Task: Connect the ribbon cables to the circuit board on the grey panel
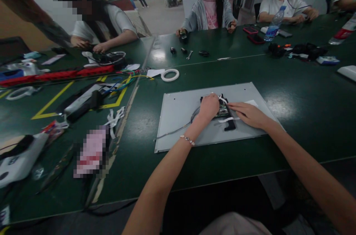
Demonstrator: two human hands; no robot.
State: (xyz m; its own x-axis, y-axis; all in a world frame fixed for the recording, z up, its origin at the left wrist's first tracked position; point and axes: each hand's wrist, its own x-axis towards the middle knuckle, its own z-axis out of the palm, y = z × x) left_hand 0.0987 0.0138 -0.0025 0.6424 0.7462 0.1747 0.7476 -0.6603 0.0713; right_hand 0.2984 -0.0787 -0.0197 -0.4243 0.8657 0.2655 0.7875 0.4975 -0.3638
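A black-framed device with an exposed circuit board [223, 110] lies on a light grey panel [178, 116]. My left hand [210, 105] is closed over the device's upper left part, its fingertips hidden. A white strip [222, 98] curves out beside those fingers across the frame's top. My right hand [249, 113] comes in from the right, fingers stretched out together, with the tips at the frame's right edge. Below them another white strip [228, 119] crosses the device. A grey cable [175, 131] leads left from it over the panel.
A white tape roll [170, 75] lies beyond the panel on the green table [194, 168]. A small wrench [189, 55] and black parts are further back. Cables, pouches and a red strip [66, 75] crowd the left. Several people sit opposite; a water bottle [274, 25] stands back right.
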